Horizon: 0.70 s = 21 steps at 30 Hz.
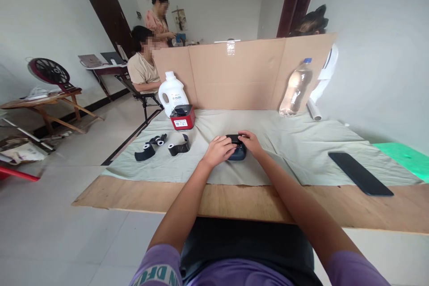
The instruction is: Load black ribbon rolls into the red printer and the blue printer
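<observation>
Near the front middle of the cloth sits a small dark blue device [237, 154] with a black top part [233, 138] that seems to be a raised lid. My left hand [219, 149] is closed over its left side, fingers reaching across the middle. On the right, my right hand [250, 141] grips the black part's upper right edge with bent fingers. What lies under the fingers is hidden. To the left lie rolls of black strip on white cores: one roll [179, 146], another [145, 153], and a third [158, 140] behind. Behind them stands a red and black box-like device [182, 117].
A white jug [172, 91] stands at the back left. A cardboard screen [234, 76] runs along the back, with a clear bottle [296, 87] before its right end. A black slab [360, 173] lies at the right. Other people sit or stand beyond the screen.
</observation>
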Each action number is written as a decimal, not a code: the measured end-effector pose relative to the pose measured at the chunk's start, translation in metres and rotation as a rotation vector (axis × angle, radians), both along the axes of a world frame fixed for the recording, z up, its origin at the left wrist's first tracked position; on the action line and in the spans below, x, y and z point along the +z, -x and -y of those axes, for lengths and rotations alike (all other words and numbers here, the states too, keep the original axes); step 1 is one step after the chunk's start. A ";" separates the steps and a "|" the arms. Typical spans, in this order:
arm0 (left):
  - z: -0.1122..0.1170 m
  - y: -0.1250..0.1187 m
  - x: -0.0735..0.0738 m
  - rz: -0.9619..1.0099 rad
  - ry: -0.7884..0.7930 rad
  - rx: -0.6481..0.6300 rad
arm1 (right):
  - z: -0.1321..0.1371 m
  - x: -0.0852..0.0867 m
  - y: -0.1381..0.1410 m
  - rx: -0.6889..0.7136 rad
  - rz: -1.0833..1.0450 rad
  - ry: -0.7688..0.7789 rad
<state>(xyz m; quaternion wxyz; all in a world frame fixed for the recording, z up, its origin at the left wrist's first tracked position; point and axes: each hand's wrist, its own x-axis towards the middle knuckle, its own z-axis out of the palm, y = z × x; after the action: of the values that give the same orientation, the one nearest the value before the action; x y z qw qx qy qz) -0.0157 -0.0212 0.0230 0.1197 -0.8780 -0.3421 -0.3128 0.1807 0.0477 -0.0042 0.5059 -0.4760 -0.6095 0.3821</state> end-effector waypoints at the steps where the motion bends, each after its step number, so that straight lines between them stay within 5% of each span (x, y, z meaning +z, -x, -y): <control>1: -0.001 -0.001 -0.001 0.063 0.004 0.011 | 0.000 -0.002 -0.003 0.010 -0.005 0.020; 9: -0.017 -0.010 -0.013 0.760 0.340 0.044 | 0.003 -0.003 -0.017 0.149 -0.085 0.168; 13: -0.030 -0.006 -0.025 0.924 0.625 0.158 | 0.003 -0.003 -0.018 0.169 -0.103 0.198; 21: -0.037 0.000 -0.027 1.103 1.040 0.065 | 0.004 -0.003 -0.020 0.224 -0.088 0.158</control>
<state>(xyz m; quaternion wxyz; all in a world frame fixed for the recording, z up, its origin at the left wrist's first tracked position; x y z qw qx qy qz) -0.0157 0.0155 -0.0045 -0.4891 -0.5272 -0.4814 -0.5011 0.2008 0.0440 -0.0071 0.4474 -0.4260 -0.6041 0.5034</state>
